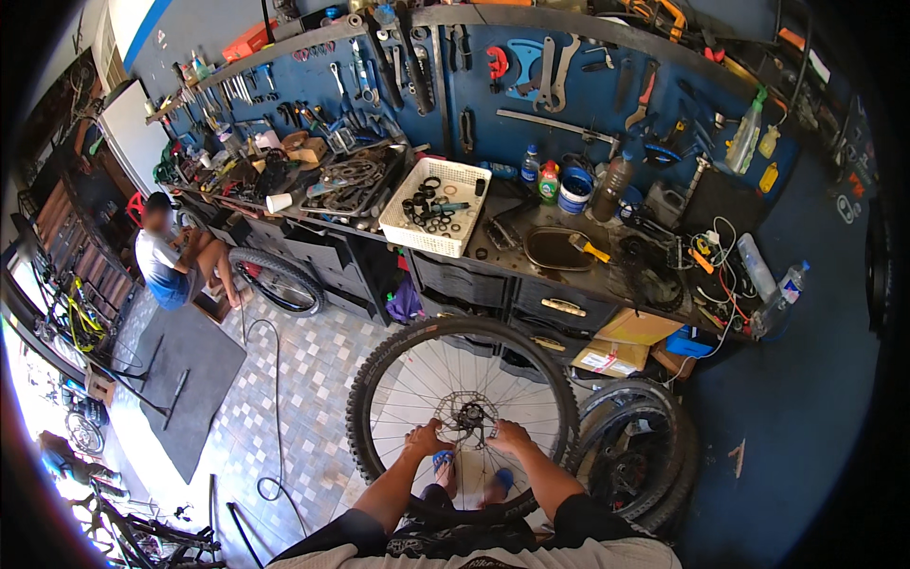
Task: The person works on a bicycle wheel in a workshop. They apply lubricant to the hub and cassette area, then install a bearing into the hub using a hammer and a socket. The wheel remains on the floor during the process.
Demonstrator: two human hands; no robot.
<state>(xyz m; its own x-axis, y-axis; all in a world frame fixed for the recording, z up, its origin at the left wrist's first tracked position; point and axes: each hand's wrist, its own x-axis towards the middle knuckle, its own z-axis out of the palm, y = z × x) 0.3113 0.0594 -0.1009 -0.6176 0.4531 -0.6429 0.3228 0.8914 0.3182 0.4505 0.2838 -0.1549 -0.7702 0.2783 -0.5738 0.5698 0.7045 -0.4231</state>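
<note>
A bicycle wheel (567,396) with a knobby black tyre and thin spokes is in front of my body, its face turned up toward me. At its middle are the hub (470,415) and a perforated disc brake rotor (453,402). My left hand (427,439) is closed at the left edge of the rotor, with its fingertips among the spokes. On the opposite side, my right hand (513,437) grips at the rotor's right edge. Parts of the fingers of both hands are hidden. Through the spokes, my feet in blue sandals (443,459) show below.
A workbench (502,258) runs along the blue tool wall, bearing a cream basket (453,248) of small parts, a yellow-handled brush (590,248) and bottles. Loose tyres and wheels (654,446) lie at right. A seated person (171,256) is at far left; a cable (277,417) crosses the floor.
</note>
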